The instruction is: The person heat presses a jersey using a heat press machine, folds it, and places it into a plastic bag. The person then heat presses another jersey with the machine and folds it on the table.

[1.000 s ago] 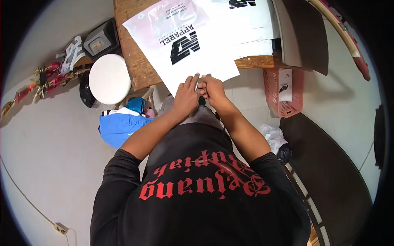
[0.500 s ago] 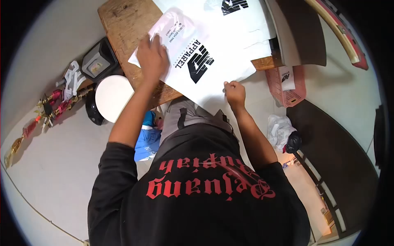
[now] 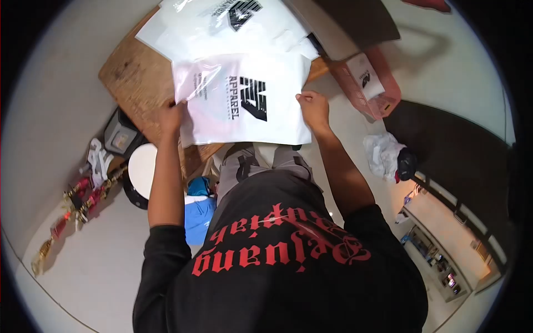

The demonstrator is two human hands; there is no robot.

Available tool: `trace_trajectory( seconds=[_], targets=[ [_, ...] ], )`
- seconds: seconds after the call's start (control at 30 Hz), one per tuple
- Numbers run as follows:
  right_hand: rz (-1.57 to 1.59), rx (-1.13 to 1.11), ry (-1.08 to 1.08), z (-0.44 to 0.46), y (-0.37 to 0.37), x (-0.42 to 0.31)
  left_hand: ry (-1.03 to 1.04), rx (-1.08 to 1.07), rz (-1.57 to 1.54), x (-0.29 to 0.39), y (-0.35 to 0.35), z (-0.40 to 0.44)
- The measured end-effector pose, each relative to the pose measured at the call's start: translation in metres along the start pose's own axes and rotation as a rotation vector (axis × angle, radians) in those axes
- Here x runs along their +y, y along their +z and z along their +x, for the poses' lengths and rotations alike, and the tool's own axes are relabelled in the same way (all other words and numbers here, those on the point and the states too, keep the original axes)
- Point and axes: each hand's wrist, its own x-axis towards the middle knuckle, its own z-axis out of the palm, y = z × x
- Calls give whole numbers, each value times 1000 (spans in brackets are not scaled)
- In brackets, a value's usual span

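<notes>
A white plastic apparel bag (image 3: 216, 119) with a black logo and "APPAREL" print is stretched out flat between my hands, over the near part of the table. Through its left part shows something pinkish. My left hand (image 3: 171, 115) grips the bag's left edge, and my right hand (image 3: 314, 110) pinches the right edge between thumb and fingers. Just beyond it on the table lie more white plastic bags (image 3: 189, 30) with the same black logo.
The wooden table (image 3: 136, 72) has a dark panel (image 3: 355, 22) at its right. A pink basket (image 3: 383, 108) hangs or stands beside it. To the left are a round white-topped stool (image 3: 143, 172), a dark box-shaped lamp (image 3: 121, 133) and blue packages (image 3: 200, 213) below.
The bag has turned to lie square before me and come nearer my body. My left hand has shifted down from its top part to the left edge; my right hand still grips the right side.
</notes>
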Motion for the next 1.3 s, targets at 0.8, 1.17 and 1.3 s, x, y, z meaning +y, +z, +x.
trace_trajectory(
  seconds=[0.8, 1.17, 1.3],
  targets=[
    [101, 305, 262, 11, -309, 299, 70, -420, -41, 134, 406, -186],
    [171, 673, 433, 34, -364, 356, 372, -628, 50, 222, 588, -146],
    [190, 739, 449, 50, -373, 360, 487, -660, 290, 257, 626, -134]
  ],
)
